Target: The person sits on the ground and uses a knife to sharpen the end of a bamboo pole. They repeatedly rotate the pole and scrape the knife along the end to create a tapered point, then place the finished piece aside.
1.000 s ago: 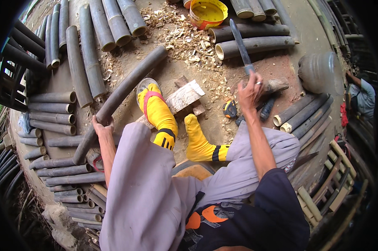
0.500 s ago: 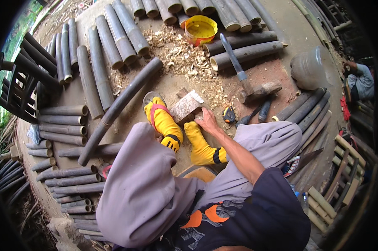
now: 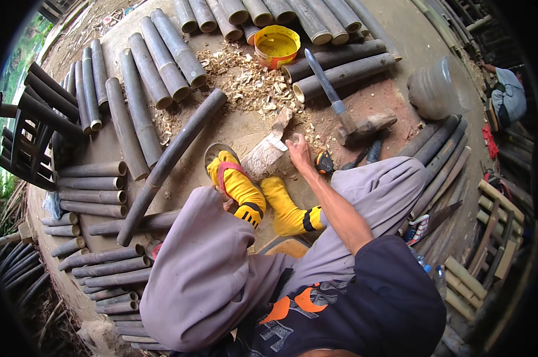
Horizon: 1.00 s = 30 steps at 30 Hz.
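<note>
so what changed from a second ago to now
The right hand let go of the long blade and moved left, beside the pale wood block. The left hand let go of the long bamboo pole and is now mostly hidden. The yellow tub stayed put.

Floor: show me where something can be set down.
Bare floor shows between the long bamboo pole and the sandalled foot; mostly bare reddish ground lies between two bamboo lengths and the plastic jug. Crowded: around the right hand, with pale block and tape measure, and at left, with stacked bamboo.
</note>
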{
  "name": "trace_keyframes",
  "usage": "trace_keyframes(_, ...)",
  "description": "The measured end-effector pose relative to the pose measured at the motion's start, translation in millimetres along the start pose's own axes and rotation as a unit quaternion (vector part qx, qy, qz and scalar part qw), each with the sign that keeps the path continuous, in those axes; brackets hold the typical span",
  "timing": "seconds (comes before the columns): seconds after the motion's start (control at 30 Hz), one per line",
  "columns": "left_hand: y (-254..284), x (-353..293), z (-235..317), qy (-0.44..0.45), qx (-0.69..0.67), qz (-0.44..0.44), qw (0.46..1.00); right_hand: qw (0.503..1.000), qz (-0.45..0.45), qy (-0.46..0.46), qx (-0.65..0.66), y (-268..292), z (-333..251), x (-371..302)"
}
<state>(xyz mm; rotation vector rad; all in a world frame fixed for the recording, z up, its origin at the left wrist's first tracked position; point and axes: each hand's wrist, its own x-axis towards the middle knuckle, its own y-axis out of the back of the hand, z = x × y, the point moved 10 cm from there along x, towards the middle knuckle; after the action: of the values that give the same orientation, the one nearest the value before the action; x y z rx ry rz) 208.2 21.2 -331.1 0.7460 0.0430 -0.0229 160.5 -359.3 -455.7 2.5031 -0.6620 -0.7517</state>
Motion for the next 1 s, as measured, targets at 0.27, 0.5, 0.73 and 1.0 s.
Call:
trace_keyframes(0.27,-5,8,8,-0.015,0.001,-0.013,1.0,0.994,-0.081,0.072,0.004,-25,-29,42)
trace_keyframes(0.5,-13,12,21,-0.035,0.003,-0.025,0.999,0.94,-0.116,0.285,-0.144,-34,-53,48)
trace_keyframes(0.73,-10,8,12,-0.031,0.014,-0.019,0.999,0.953,-0.003,0.211,-0.219,-47,-43,-38)
trace_keyframes(1.0,-6,2,6,-0.033,0.025,-0.009,0.999,0.974,-0.017,0.212,-0.079,-31,-46,-41)
